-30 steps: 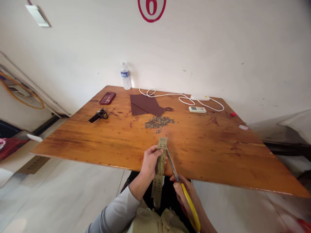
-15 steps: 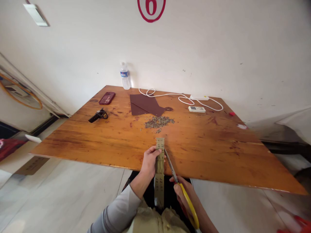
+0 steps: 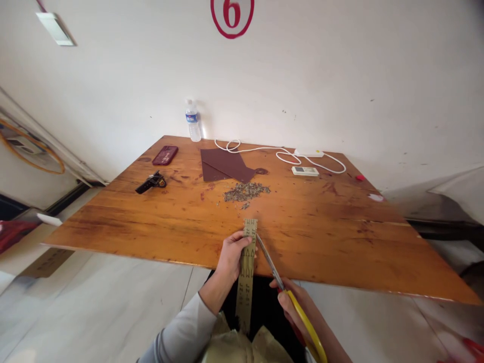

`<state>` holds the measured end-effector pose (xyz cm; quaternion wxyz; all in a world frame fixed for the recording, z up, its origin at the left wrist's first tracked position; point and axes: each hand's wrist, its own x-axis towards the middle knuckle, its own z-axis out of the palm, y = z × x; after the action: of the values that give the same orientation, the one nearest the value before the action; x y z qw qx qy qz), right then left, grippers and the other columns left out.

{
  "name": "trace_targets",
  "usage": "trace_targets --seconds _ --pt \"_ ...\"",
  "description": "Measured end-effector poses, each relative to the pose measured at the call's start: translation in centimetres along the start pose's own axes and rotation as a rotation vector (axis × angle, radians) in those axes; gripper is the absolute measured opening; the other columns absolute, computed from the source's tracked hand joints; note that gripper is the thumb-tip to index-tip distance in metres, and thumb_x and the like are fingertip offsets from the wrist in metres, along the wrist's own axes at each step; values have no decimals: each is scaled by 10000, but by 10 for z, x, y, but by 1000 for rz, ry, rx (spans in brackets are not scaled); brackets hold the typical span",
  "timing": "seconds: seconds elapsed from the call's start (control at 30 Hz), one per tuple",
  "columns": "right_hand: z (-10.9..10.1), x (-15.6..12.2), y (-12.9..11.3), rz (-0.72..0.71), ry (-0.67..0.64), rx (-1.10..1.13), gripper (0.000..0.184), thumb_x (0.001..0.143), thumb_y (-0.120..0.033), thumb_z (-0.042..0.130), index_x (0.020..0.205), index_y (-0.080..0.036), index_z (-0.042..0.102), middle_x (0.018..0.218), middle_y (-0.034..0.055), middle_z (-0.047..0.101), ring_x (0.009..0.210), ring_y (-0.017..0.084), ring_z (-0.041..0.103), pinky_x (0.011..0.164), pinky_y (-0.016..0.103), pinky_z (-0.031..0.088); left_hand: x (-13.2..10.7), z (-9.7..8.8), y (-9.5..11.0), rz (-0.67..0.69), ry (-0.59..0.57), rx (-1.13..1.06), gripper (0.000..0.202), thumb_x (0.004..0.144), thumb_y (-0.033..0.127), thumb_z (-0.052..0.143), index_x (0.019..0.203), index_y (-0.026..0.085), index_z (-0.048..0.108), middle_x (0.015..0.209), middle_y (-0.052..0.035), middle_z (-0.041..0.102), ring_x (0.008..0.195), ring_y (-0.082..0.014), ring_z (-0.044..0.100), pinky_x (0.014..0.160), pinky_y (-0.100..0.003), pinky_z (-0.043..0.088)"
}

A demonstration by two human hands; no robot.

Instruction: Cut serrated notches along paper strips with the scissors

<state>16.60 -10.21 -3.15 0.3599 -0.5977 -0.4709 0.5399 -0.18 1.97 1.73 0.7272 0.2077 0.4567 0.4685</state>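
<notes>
L hand (image 3: 230, 254) pinches the tan printed strip (image 3: 246, 272) approx 1/3 down from its top end, thumb in front, fingers curled behind. The strip stands upright over the near edge of the desk (image 3: 340, 237). Its top is above the wood and its tail hangs toward the lap.

R hand (image 3: 298, 307) is curled thru the yellow loops of the scissors (image 3: 270, 262). The blade tips touch the strip's right edge just above the L thumb. Can't tell how wide the blades stand.

Handling, IMO: the strip is light and thin, paper-like. It's stiff enough to stand unsupported but will flop if held low, so grip close below the blade line w/ a flat pinch.

Also on desk: pile of cuttings (image 3: 245, 191), 2 brown sheets (image 3: 225, 165), and a bottle (image 3: 193, 121) at the wall.
</notes>
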Motion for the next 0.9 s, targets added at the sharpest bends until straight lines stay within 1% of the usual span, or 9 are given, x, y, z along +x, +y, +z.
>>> trace_targets --seconds 0.13,0.2,0.27,0.37,0.47,0.6,0.77,0.83,0.9 --pt "-4 2 -3 42 -11 -4 503 817 -669 628 980 -194 651 519 -110 255 421 92 202 414 250 120 0 -2 -1 -44 -25 54 260 534 284 828 703 158 677 527 -27 667 404 -138 562 416 -241 434" --pt "-7 3 -4 53 -17 -5 476 815 -647 643 975 -199 654 516 -113 244 422 89 193 420 249 114 1 -3 0 -53 -35 72 277 535 295 833 719 157 679 534 -38 678 400 -141 568 406 -235 422" --pt "-10 2 -6 58 -36 4 493 820 -663 630 989 -200 648 516 -117 230 420 89 186 416 248 103 1 -4 0 -48 -42 68 277 530 288 839 706 156 672 535 -38 679 401 -135 572 415 -230 433" --pt "-11 1 -7 37 -70 40 566 829 -730 572 1009 -197 634 497 -121 263 396 84 193 402 239 106 2 -5 1 -54 -51 49 274 527 272 845 695 156 663 525 -33 668 422 -138 592 430 -226 452" --pt "-12 0 -7 29 -94 84 602 850 -766 507 1015 -199 620 473 -123 310 370 77 194 395 228 138 2 -5 2 -50 -48 26 285 505 242 856 686 156 654 531 -13 654 454 -148 621 448 -232 479" --pt "-15 3 -7 45 -129 76 656 802 -805 524 999 -185 615 483 -122 330 378 78 239 388 219 196 1 -5 4 -61 -49 26 287 497 237 849 685 152 650 531 -8 645 446 -146 618 452 -237 486" --pt "-18 2 -8 64 -109 80 564 821 -723 575 991 -187 620 495 -131 313 378 60 195 378 195 160 -2 -4 4 -75 -29 35 294 498 244 839 701 155 646 506 -11 637 422 -149 602 436 -242 476" --pt "-18 1 -9 69 -105 75 564 831 -736 555 975 -195 617 494 -131 303 369 60 183 366 201 152 -2 -4 3 -75 -25 36 299 494 236 843 702 158 643 515 -8 642 424 -153 606 438 -247 481" --pt "-16 -1 -9 40 -98 51 564 855 -749 524 939 -198 613 488 -123 311 367 63 188 366 212 140 -2 -5 2 -79 -34 43 300 499 238 848 703 159 643 522 -9 646 422 -155 606 441 -255 487"
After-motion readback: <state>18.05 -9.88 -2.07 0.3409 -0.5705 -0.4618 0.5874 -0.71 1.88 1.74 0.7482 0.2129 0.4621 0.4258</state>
